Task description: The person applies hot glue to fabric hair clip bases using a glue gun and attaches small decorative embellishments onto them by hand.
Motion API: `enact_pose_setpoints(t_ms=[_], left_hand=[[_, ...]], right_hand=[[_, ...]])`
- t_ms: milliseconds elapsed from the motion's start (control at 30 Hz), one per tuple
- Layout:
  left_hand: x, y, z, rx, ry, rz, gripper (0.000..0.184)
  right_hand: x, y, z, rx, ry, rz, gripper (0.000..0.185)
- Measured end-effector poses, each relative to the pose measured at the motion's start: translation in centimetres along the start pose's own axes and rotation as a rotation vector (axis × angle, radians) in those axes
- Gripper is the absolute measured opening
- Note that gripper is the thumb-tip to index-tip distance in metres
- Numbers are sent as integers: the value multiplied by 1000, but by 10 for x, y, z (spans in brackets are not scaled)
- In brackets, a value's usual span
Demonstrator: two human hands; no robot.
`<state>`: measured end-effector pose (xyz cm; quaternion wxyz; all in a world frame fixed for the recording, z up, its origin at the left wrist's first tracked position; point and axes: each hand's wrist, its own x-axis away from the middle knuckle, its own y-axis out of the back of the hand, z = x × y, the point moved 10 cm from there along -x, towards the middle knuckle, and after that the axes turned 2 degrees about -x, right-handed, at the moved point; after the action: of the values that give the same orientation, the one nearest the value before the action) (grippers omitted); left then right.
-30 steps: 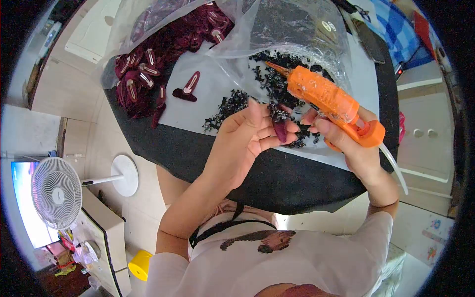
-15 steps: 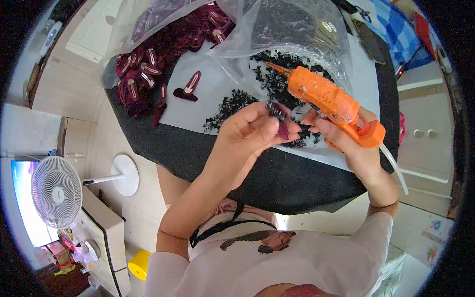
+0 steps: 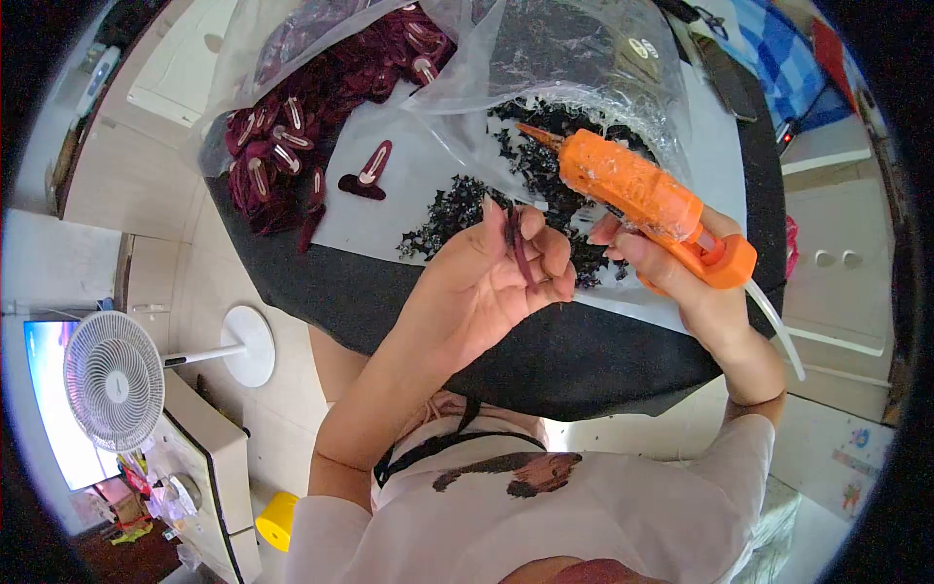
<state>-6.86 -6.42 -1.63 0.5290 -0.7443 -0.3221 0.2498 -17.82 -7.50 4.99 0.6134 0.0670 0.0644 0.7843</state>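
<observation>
Pinched in the fingers of my left hand is a dark maroon hair clip, seen nearly edge-on. My right hand wraps round the handle of an orange glue gun, whose brown-stained nozzle points to the upper left. A white glue stick trails from its back end. Below the nozzle lie many small black pieces on a white sheet. One finished-looking maroon clip lies alone on the sheet, left of my left hand.
A heap of maroon clips fills the table's left side, partly under clear plastic. Black cloth covers the table edge. A phone and scissors lie at the far right. A white fan stands at left.
My left hand has turned its palm upward and shifted slightly left, so the clip now shows edge-on. The glue gun in my right hand has barely moved.
</observation>
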Motion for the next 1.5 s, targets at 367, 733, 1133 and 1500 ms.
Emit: enact_pose_setpoints(t_ms=[367,733,1133,1500], left_hand=[[2,11,-4,-179,-45,-5,29],[-1,17,-6,-228,-40,-171,41],[13,0,-31,-637,-282,-262,23],[33,-218,-123,-1979,-1752,-212,31]], right_hand=[[-1,-1,0,-19,11,5,36],[-1,-1,-1,-20,-1,16,37],[4,4,7,-39,15,2,32],[7,32,18,-258,145,-182,32]])
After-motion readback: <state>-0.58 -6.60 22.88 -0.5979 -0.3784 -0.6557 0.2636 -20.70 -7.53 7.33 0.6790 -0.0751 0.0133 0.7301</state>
